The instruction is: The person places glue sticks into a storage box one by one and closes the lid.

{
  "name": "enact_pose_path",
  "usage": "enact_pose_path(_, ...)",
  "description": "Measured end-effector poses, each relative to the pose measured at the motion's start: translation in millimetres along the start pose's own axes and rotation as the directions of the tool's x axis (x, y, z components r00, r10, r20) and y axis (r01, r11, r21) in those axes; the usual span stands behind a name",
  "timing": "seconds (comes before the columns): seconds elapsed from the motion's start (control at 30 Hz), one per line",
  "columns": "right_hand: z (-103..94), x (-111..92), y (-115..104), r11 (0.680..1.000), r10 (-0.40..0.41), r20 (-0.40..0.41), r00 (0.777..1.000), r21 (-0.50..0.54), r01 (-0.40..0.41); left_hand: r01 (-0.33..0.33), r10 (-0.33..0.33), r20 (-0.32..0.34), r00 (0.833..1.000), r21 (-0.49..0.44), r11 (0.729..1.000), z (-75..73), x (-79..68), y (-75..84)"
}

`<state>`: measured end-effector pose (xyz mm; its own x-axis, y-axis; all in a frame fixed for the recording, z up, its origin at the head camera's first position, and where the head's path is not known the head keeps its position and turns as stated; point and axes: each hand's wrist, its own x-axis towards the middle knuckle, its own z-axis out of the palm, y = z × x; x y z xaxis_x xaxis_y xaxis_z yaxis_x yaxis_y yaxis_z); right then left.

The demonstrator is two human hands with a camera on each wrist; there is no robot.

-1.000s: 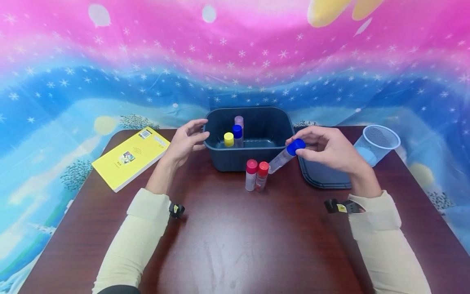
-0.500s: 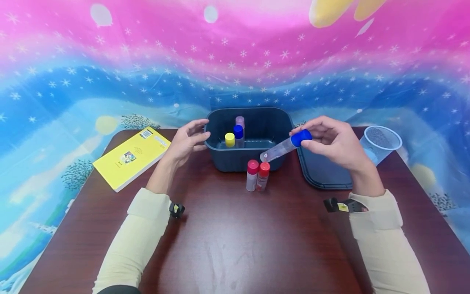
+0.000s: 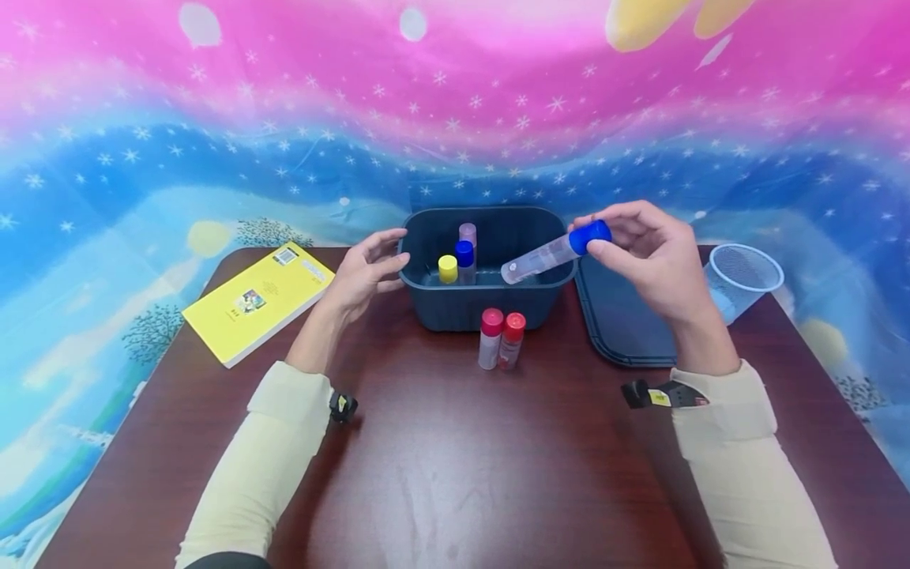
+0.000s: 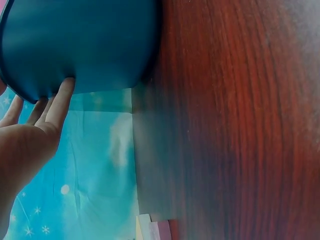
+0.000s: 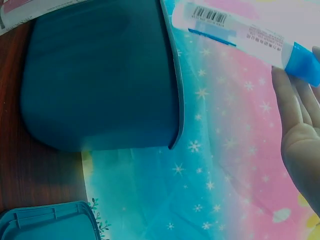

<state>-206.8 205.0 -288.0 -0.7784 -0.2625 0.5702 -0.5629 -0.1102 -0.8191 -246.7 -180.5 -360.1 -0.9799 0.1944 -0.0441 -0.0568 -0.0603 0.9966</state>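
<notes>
My right hand (image 3: 657,265) pinches the blue cap of a clear tube-shaped bottle (image 3: 540,261). The bottle slants, its lower end over the dark bin (image 3: 490,308); a barcode label shows on its side (image 5: 227,25) in the right wrist view. At the bin's left end, my left hand (image 3: 359,273) touches the wall with extended fingertips, also seen in the left wrist view. Inside the bin stand a yellow-capped bottle (image 3: 448,269), a blue-capped one (image 3: 465,261) and a pinkish one (image 3: 467,235). Two red-capped bottles (image 3: 490,340) (image 3: 512,341) stand side by side before the bin.
A yellow book (image 3: 257,304) lies at the table's left. Right of the bin lies a dark lid (image 3: 629,320), partly behind my right hand. A light blue mesh cup (image 3: 742,276) leans at the right, beyond the lid. A patterned cloth (image 3: 455,118) hangs behind the table.
My right hand has lifted the blue-capped bottle from beside the red-capped ones, up to above the bin's rim, tilting it flatter. My left hand has stayed at the bin's left end.
</notes>
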Motion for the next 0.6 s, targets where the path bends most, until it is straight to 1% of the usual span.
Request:
enact_pose_path(0.13,4.8,7.1,0.8,0.999,0.032,-0.027,0.999,-0.030,-0.033,0.004,-0.005,-0.010,1.000,-0.026,1.000,2.0,-0.7,-1.4)
enact_pose_path(0.27,8.8,14.9,6.2,0.987,0.065,-0.044,0.997,-0.146,-0.071,0.018,-0.018,-0.010,1.000,-0.051,0.999,3.4,-0.4,-2.5)
enact_pose_path(0.43,12.6,24.0,18.0,0.939,0.147,-0.053,0.988,-0.306,-0.156,0.026,-0.027,-0.027,0.999,-0.064,0.998,3.9,-1.3,-2.1)
enact_pose_path(0.6,15.6,31.7,29.6,0.895,0.231,-0.076,0.970,-0.375,-0.242,0.025,-0.026,-0.022,0.999,-0.054,0.998,2.5,-0.4,0.0)
